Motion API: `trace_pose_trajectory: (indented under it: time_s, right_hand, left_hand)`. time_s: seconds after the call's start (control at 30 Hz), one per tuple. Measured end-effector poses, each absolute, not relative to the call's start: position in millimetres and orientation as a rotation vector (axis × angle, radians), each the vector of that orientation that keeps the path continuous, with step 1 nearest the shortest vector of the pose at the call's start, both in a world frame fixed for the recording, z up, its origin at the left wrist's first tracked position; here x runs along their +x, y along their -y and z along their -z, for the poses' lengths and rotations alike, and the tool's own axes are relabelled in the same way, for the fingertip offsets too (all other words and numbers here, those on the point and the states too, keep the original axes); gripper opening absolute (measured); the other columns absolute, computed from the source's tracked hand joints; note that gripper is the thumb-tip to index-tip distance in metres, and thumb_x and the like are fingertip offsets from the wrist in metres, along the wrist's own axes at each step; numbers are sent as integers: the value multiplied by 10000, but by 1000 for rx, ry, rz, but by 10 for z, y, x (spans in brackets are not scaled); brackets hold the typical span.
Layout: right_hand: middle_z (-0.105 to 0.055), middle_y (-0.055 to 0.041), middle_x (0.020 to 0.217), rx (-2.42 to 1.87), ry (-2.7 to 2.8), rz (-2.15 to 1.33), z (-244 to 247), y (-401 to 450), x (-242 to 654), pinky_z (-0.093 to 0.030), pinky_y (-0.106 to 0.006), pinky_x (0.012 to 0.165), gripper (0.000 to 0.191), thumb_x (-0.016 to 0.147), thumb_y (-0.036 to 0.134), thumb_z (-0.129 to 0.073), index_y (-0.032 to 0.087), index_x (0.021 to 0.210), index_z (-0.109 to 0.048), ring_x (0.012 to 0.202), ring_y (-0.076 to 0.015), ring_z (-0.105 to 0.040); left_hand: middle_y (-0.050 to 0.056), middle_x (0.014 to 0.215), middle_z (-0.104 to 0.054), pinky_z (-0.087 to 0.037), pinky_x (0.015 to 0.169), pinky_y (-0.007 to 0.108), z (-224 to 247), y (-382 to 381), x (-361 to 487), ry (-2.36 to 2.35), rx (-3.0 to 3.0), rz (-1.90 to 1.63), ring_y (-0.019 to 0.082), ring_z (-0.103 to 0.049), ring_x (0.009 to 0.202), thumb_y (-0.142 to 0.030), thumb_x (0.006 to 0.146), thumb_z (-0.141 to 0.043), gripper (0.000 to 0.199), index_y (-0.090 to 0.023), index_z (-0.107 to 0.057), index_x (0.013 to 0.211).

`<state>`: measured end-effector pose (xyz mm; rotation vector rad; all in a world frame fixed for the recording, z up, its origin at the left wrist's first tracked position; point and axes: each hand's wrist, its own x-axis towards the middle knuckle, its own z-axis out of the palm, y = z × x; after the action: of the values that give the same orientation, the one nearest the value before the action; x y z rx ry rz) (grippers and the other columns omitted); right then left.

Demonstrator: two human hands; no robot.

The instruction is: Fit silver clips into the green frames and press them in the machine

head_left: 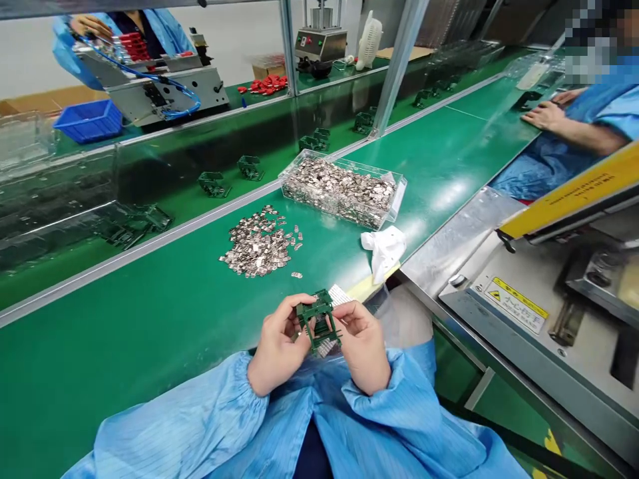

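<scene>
Between my two hands is a dark green plastic frame [319, 318] with open sides, held just over the table's near edge. My left hand [280, 342] grips its left side, thumb and fingers closed. On the right side my right hand [363, 342] pinches the frame; whether a small part is also in those fingers is hidden. Past my hands lies a loose pile of small silvery metal pieces [259, 246]. A clear plastic box [397, 199] full of similar metal pieces [344, 183] stands behind it to the right.
A crumpled white cloth [385, 249] lies at the table edge. To the right is a metal machine [519, 309] with a yellow bar. More green frames [214, 184] sit on the belt beyond the metal rail [200, 229]. Co-workers' hands [546, 114] show at far right and behind.
</scene>
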<state>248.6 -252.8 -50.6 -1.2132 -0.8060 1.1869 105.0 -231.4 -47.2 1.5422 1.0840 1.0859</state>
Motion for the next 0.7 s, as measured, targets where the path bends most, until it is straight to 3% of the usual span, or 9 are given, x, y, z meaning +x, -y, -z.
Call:
trace_pose_trajectory:
  time_s: [0.13, 0.37, 0.47, 0.57, 0.7]
  right_hand:
    - [-653, -25, 755, -1354, 765, -984, 728, 2748, 2843, -515, -272, 630, 332, 824, 514, -674, 188, 877, -638, 660, -152, -594]
    - [-669, -40, 708, -1402, 960, -1046, 1187, 2774, 2871, -496, -275, 593, 399, 862, 562, -589, 172, 811, -654, 644, -171, -601]
    - [-616, -17, 627, -1398, 995, -967, 1263, 2666, 2780, -468, -263, 573, 410, 909, 527, -523, 188, 690, -591, 602, -158, -570]
    - [-591, -22, 628, -1415, 1045, -902, 1349, 2617, 2780, -461, -277, 598, 424, 947, 504, -442, 195, 691, -580, 614, -164, -559]
    - [-629, -64, 727, -1424, 1221, -865, 1471, 2608, 2886, -470, -311, 677, 452, 943, 515, -403, 201, 690, -606, 711, -197, -588]
  left_hand:
    - [18, 872, -622, -510, 627, 190, 467, 2225, 1163, -1021, 1446, -1040, 98, -577, 694, -248, 846, -641, 287, -185, -567, 1116]
    - [44, 928, -623, -546, 640, 211, 642, 2042, 1531, -912, 1253, -1051, 140, -613, 806, -329, 811, -688, 382, -178, -520, 1120]
    - [41, 953, -626, -548, 711, 215, 730, 2026, 1586, -912, 1266, -1081, 132, -616, 835, -314, 828, -675, 364, -187, -530, 1136]
    - [40, 973, -634, -543, 771, 221, 773, 2018, 1578, -934, 1270, -1127, 129, -621, 870, -295, 831, -677, 354, -194, -536, 1139]
    - [29, 910, -626, -547, 683, 218, 779, 2014, 1577, -936, 1252, -1148, 125, -609, 781, -320, 828, -679, 367, -195, -533, 1141]
